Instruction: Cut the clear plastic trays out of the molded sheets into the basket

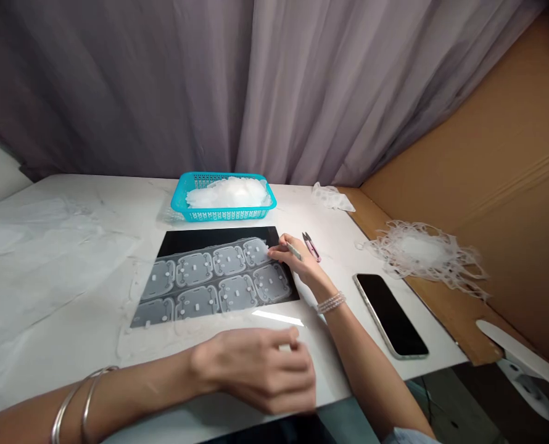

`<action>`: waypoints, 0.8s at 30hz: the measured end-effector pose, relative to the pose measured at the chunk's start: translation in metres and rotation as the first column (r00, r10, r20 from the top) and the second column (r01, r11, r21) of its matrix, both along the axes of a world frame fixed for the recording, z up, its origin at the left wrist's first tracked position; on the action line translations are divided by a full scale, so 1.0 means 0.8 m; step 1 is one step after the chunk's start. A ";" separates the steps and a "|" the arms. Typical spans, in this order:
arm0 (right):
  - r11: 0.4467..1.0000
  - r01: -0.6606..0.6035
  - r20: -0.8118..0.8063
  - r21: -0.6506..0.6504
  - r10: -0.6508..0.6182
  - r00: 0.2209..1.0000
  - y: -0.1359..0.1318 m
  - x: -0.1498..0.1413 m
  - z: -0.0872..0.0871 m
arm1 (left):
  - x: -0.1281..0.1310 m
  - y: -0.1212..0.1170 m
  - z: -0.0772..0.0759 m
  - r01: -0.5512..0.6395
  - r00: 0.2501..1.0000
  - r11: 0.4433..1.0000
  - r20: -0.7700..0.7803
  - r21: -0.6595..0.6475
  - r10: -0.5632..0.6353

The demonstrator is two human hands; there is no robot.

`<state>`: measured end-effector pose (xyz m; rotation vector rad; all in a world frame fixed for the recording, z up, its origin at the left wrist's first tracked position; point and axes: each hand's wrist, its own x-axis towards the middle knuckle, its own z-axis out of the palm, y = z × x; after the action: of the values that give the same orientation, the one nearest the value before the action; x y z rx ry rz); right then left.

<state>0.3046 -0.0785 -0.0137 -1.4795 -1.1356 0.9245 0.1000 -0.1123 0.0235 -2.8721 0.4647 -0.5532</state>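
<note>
A translucent plastic sheet of moulded rounded-square pieces [194,269] lies over a black mat [219,237] on the table. My right hand [297,256] is at the sheet's upper right corner, fingers closed, with a slim pale pen-like tool [294,250] held in it; its tip is hard to make out. The thumb and forefinger touch the edge of the corner piece. Close to the table's front edge, my left hand [268,370] hovers with its fingers curled in, apart from the sheet. Whether anything is inside it is hidden.
Behind the mat stands a turquoise basket [223,214] heaped with whitish translucent pieces. Small pink-handled thread snips [311,246] and a phone [391,316] lie to the right. Plastic scraps [422,253] pile by the cardboard wall [478,166]. Clear film [43,246] covers the left side.
</note>
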 end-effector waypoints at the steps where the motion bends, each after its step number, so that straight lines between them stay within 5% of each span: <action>1: 1.000 -0.005 0.003 0.004 0.005 1.000 0.000 -0.001 0.000 | 0.000 -0.001 -0.002 0.056 0.998 0.998 0.022 0.040 -0.057; 3: 1.000 0.005 0.025 0.015 -0.005 1.000 0.002 -0.003 -0.002 | -0.001 -0.002 -0.005 0.079 0.996 0.993 0.028 0.083 -0.081; 6: 0.995 0.065 0.096 0.072 -0.071 0.993 0.008 -0.002 -0.006 | -0.003 0.010 -0.007 -0.167 0.980 0.986 -0.112 0.001 0.166; 11: 0.968 0.150 0.214 0.201 -0.193 0.958 0.021 0.007 -0.009 | -0.007 0.082 -0.018 -0.636 0.751 0.766 -0.302 -0.095 0.587; 16: 0.944 0.241 0.197 0.225 -0.286 0.938 0.022 0.017 0.001 | -0.018 0.144 -0.046 -0.665 0.735 0.729 -0.316 -0.164 0.600; 20: 0.980 0.164 0.078 0.117 -0.174 0.982 0.019 0.003 0.011 | -0.024 0.156 -0.060 -0.630 0.771 0.740 -0.310 -0.236 0.557; 24: 0.995 0.053 0.138 0.085 -0.064 0.988 0.024 -0.026 0.010 | -0.026 0.164 -0.059 -0.576 0.813 0.766 -0.302 -0.285 0.498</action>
<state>0.2837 -0.0590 -0.0054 -1.5226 -1.2111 0.7348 0.0790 0.0193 -0.0237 -3.2069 -0.5115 -0.2461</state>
